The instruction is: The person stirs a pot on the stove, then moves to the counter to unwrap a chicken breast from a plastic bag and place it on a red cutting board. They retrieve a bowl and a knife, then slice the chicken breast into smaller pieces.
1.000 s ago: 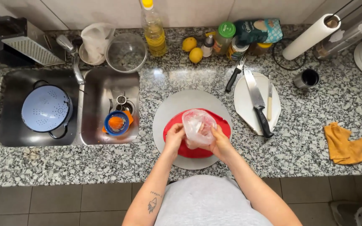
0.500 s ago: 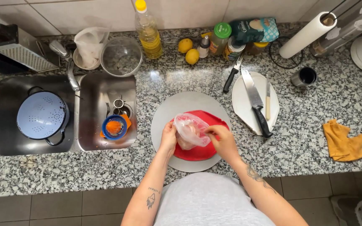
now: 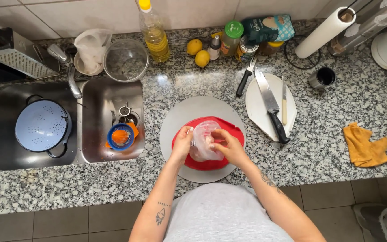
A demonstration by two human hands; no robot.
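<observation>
Both hands meet at frame centre: my left hand (image 3: 182, 144) pinches one side of a clear plastic bag (image 3: 204, 141) and my right hand (image 3: 227, 145) grips the other, holding it just above a red plate (image 3: 229, 130) on a round grey board (image 3: 193, 110). I see the bag's long axis running roughly up-down in the frame, its pinkish contents unclear. Right of it lie a white board (image 3: 258, 107) with a large knife (image 3: 269, 105), and a sink (image 3: 108, 96) holding an orange juicer (image 3: 121, 136) sits left.

A speckled granite counter (image 3: 337, 148) carries a grey round board (image 3: 189, 112), white cutting board (image 3: 258, 105), orange cloth (image 3: 363, 145), two lemons (image 3: 198, 51), oil bottle (image 3: 153, 33), glass bowl (image 3: 125, 59) and paper roll (image 3: 323, 32).
</observation>
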